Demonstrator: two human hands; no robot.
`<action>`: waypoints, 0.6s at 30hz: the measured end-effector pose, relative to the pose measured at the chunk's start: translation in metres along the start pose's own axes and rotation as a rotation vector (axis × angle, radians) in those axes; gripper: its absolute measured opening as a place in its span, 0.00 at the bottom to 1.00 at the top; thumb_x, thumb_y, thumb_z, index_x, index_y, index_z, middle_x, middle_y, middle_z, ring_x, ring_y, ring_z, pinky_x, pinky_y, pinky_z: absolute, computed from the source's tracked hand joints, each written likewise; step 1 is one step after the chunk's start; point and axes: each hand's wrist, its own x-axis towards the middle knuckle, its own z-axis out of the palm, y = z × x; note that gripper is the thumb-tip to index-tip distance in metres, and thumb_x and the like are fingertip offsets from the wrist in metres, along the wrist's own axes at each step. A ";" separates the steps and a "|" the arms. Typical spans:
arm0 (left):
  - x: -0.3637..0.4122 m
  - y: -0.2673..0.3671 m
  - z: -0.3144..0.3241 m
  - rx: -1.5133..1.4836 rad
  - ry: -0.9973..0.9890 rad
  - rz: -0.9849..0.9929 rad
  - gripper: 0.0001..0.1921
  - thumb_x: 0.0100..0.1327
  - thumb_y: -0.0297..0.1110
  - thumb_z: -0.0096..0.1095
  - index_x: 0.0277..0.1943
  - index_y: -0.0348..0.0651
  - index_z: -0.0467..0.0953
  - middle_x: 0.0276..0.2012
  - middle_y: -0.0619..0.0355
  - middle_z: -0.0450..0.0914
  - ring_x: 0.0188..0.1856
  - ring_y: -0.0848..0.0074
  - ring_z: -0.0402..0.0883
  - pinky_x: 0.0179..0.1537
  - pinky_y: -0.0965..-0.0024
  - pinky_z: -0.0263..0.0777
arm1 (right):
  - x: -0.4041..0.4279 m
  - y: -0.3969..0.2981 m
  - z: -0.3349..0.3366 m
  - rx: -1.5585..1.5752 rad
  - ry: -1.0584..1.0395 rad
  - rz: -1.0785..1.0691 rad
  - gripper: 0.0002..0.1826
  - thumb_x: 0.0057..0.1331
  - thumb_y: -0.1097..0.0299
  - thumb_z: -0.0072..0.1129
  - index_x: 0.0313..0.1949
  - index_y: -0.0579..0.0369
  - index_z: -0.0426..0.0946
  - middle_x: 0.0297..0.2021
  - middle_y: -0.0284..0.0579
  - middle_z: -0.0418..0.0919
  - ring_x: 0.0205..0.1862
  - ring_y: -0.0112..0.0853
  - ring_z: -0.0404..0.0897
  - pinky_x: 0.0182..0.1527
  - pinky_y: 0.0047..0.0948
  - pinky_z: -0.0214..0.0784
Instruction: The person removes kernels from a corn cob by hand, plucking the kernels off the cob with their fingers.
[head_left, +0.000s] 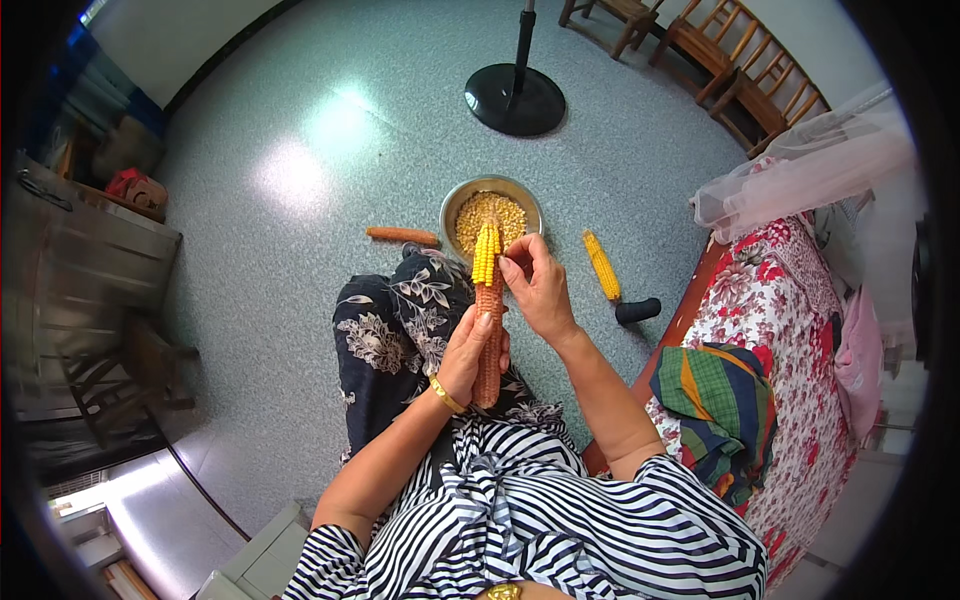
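My left hand (474, 351) grips the bare reddish-brown lower part of a corn cob (488, 315). Several rows of yellow kernels (486, 255) remain on its upper part. My right hand (537, 289) is at the right side of these rows, thumb and forefinger pinched close to the kernels; whether a loose kernel lies between them is hidden. Beyond the cob's tip, a round metal bowl (448, 212) on the floor holds loose corn kernels (471, 214). A stripped cob (402, 235) lies left of the bowl, and an ear with yellow kernels (601, 265) lies to the right.
A black stand base (515, 101) with an upright pole is beyond the bowl. At right is a bed with a floral sheet (795, 360) and a striped cloth (716, 405). Wooden chairs (705, 52) line the far right wall. My dark shoe (638, 310) is near the yellow ear.
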 end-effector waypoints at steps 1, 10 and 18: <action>0.000 0.000 0.000 0.004 0.002 0.000 0.19 0.70 0.49 0.46 0.52 0.43 0.63 0.28 0.58 0.71 0.23 0.78 0.72 0.25 0.78 0.67 | 0.000 0.002 0.000 -0.001 -0.001 0.000 0.07 0.65 0.69 0.54 0.35 0.60 0.69 0.27 0.40 0.74 0.28 0.26 0.74 0.32 0.28 0.68; 0.010 0.006 0.001 -0.003 -0.036 -0.036 0.19 0.69 0.48 0.47 0.53 0.44 0.63 0.28 0.59 0.72 0.23 0.79 0.72 0.26 0.78 0.68 | 0.005 0.005 -0.009 -0.169 -0.029 -0.037 0.04 0.67 0.72 0.50 0.36 0.59 0.67 0.27 0.43 0.75 0.28 0.33 0.77 0.30 0.31 0.68; 0.015 -0.006 -0.010 -0.089 -0.007 0.001 0.21 0.68 0.49 0.49 0.54 0.43 0.63 0.31 0.57 0.72 0.26 0.78 0.73 0.27 0.76 0.70 | 0.022 0.006 -0.017 0.100 0.224 -0.104 0.09 0.66 0.68 0.54 0.38 0.60 0.69 0.27 0.36 0.74 0.29 0.21 0.74 0.31 0.23 0.69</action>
